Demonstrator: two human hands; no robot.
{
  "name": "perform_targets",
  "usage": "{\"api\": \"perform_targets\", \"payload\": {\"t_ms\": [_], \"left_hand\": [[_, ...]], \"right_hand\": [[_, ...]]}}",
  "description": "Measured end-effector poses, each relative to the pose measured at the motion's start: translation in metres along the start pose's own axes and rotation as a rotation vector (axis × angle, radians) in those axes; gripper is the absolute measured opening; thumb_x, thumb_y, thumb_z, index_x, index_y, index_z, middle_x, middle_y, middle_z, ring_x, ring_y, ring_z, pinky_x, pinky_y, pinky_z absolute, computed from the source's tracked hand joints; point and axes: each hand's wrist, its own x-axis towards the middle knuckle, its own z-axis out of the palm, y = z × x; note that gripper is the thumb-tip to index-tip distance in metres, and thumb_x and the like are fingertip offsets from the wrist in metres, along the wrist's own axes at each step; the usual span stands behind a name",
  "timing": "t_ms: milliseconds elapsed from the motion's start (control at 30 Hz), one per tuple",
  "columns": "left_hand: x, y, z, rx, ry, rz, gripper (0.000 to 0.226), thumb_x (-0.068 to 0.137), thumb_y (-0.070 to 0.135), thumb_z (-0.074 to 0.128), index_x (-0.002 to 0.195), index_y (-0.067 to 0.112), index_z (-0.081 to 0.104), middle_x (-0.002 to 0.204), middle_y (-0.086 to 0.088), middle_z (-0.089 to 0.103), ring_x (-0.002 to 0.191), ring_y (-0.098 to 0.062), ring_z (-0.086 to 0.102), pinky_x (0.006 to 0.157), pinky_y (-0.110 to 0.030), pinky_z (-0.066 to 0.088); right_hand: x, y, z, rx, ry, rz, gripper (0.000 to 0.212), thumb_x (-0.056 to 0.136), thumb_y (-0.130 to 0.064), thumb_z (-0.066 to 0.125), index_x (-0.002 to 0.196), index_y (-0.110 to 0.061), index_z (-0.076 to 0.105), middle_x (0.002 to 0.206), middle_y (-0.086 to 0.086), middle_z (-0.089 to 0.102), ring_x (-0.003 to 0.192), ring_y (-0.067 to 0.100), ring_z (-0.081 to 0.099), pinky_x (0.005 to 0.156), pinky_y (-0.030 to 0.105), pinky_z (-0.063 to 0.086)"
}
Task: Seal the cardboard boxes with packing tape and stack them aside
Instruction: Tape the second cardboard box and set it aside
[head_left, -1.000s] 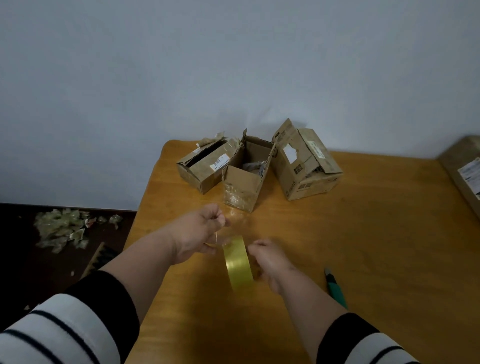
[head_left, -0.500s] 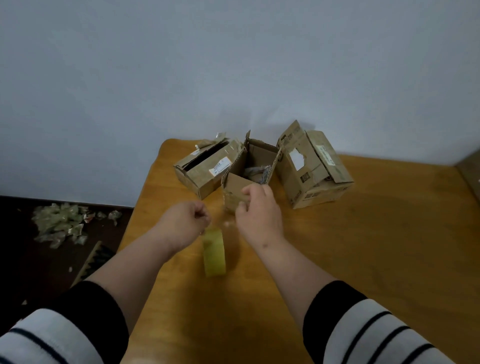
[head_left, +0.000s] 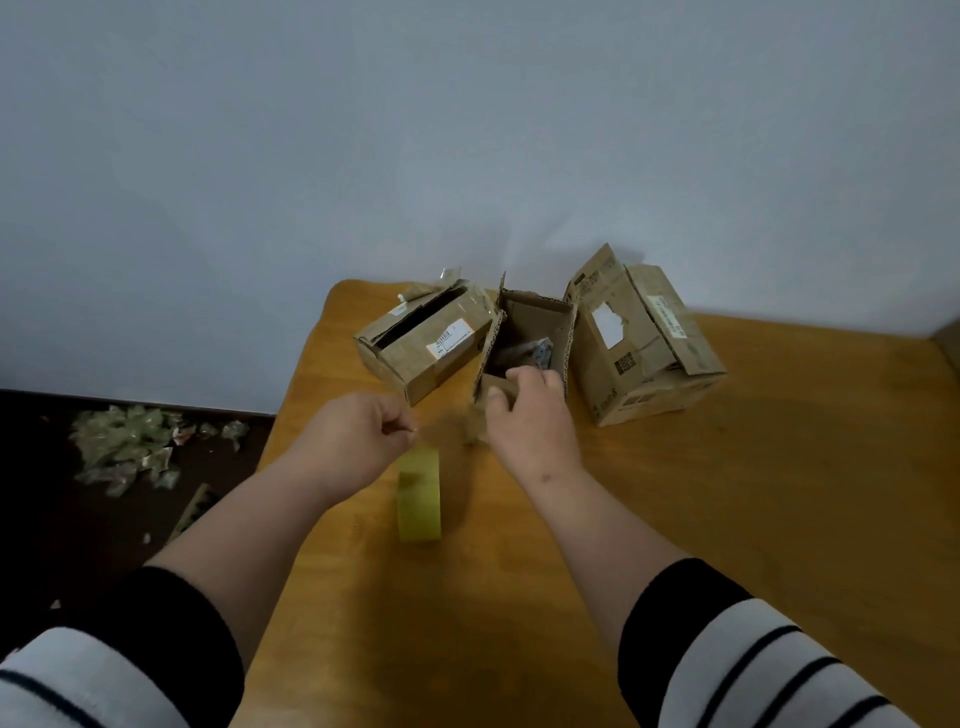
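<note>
Cardboard rim of the open box (head_left: 524, 332) sits in the right hand (head_left: 530, 421) grip; left hand (head_left: 353, 441) pinches tape (head_left: 418, 493).

Three cardboard boxes at far end of wooden surface (head_left: 727, 519): left box (head_left: 426, 348), middle box (head_left: 524, 343) with flaps up, right box (head_left: 639, 353). One roll of yellowish packing tape (head_left: 420, 496) standing on edge, nearer. Two hands: left hand (head_left: 358, 441), right hand (head_left: 530, 415). Two striped sleeves. One heap of crumpled tape scraps (head_left: 124, 447) on floor, far left.
</note>
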Motion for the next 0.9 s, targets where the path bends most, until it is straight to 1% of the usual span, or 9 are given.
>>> {"api": "perform_targets", "payload": {"t_ms": [133, 200, 300, 400, 567, 667, 767, 833, 900], "left_hand": [[-0.003, 0.001, -0.004, -0.059, -0.030, 0.006, 0.016, 0.088, 0.021, 0.070, 0.074, 0.029, 0.071, 0.072, 0.009, 0.069, 0.067, -0.003, 0.062, 0.053, -0.012, 0.042], [-0.006, 0.000, -0.007, -0.051, -0.030, 0.001, 0.015, 0.087, 0.021, 0.072, 0.075, 0.029, 0.071, 0.072, 0.009, 0.069, 0.066, -0.004, 0.061, 0.055, -0.014, 0.041], [-0.011, -0.003, -0.012, -0.002, -0.039, -0.003, 0.016, 0.089, 0.022, 0.070, 0.074, 0.026, 0.069, 0.066, 0.006, 0.065, 0.053, -0.002, 0.053, 0.048, -0.015, 0.037], [-0.020, -0.006, -0.016, 0.007, -0.082, -0.001, 0.016, 0.090, 0.021, 0.068, 0.075, 0.025, 0.068, 0.063, 0.009, 0.063, 0.054, 0.000, 0.054, 0.047, -0.012, 0.036], [-0.039, -0.010, -0.018, 0.003, -0.167, 0.006, 0.013, 0.088, 0.020, 0.070, 0.076, 0.026, 0.070, 0.074, 0.007, 0.069, 0.076, -0.011, 0.063, 0.063, -0.021, 0.047], [-0.048, -0.010, -0.013, 0.013, -0.241, 0.005, 0.015, 0.089, 0.017, 0.069, 0.095, 0.030, 0.067, 0.085, 0.004, 0.070, 0.083, -0.013, 0.065, 0.071, -0.023, 0.050], [-0.056, -0.012, -0.004, 0.006, -0.252, 0.003, 0.022, 0.092, 0.014, 0.064, 0.103, 0.033, 0.065, 0.090, 0.005, 0.068, 0.086, -0.011, 0.064, 0.070, -0.022, 0.049], [-0.060, -0.012, 0.003, -0.075, -0.201, -0.012, 0.018, 0.094, 0.014, 0.062, 0.096, 0.030, 0.070, 0.092, 0.004, 0.069, 0.090, -0.016, 0.064, 0.076, -0.027, 0.052], [-0.063, -0.011, 0.010, -0.163, -0.150, -0.021, 0.014, 0.094, 0.015, 0.063, 0.091, 0.027, 0.071, 0.091, 0.003, 0.071, 0.090, -0.021, 0.065, 0.078, -0.032, 0.052]], "right_hand": [[-0.006, 0.015, -0.015, -0.097, 0.055, 0.012, 0.030, 0.099, -0.047, 0.042, 0.097, -0.021, 0.057, 0.110, -0.004, 0.047, 0.080, 0.010, 0.054, 0.058, 0.024, 0.038], [-0.010, 0.024, -0.024, -0.121, 0.074, -0.020, 0.036, 0.099, -0.049, 0.040, 0.075, -0.024, 0.049, 0.097, -0.003, 0.049, 0.072, 0.010, 0.051, 0.056, 0.024, 0.036], [-0.019, 0.039, -0.037, -0.166, 0.093, -0.109, 0.045, 0.099, -0.048, 0.041, 0.062, -0.023, 0.037, 0.075, -0.005, 0.042, 0.058, 0.009, 0.041, 0.050, 0.022, 0.026], [-0.030, 0.054, -0.046, -0.184, 0.097, -0.188, 0.050, 0.099, -0.044, 0.046, 0.057, -0.020, 0.033, 0.066, -0.005, 0.036, 0.053, 0.010, 0.035, 0.050, 0.022, 0.021], [-0.038, 0.071, -0.063, -0.243, 0.073, -0.312, 0.054, 0.099, -0.037, 0.051, 0.051, -0.021, 0.031, 0.052, -0.006, 0.031, 0.048, 0.007, 0.030, 0.048, 0.022, 0.016], [-0.041, 0.077, -0.069, -0.316, 0.078, -0.352, 0.055, 0.098, -0.037, 0.052, 0.050, -0.021, 0.030, 0.051, -0.006, 0.030, 0.054, 0.009, 0.031, 0.050, 0.024, 0.016], [-0.046, 0.078, -0.069, -0.344, 0.085, -0.351, 0.049, 0.097, -0.038, 0.053, 0.054, -0.020, 0.040, 0.056, -0.008, 0.036, 0.060, 0.015, 0.037, 0.060, 0.028, 0.026], [-0.050, 0.079, -0.067, -0.293, 0.097, -0.349, 0.040, 0.096, -0.035, 0.055, 0.062, -0.016, 0.052, 0.062, -0.007, 0.044, 0.062, 0.013, 0.043, 0.068, 0.031, 0.034], [-0.054, 0.080, -0.066, -0.242, 0.084, -0.329, 0.028, 0.096, -0.033, 0.057, 0.077, -0.013, 0.060, 0.079, -0.003, 0.056, 0.075, 0.015, 0.052, 0.075, 0.036, 0.044]]}}
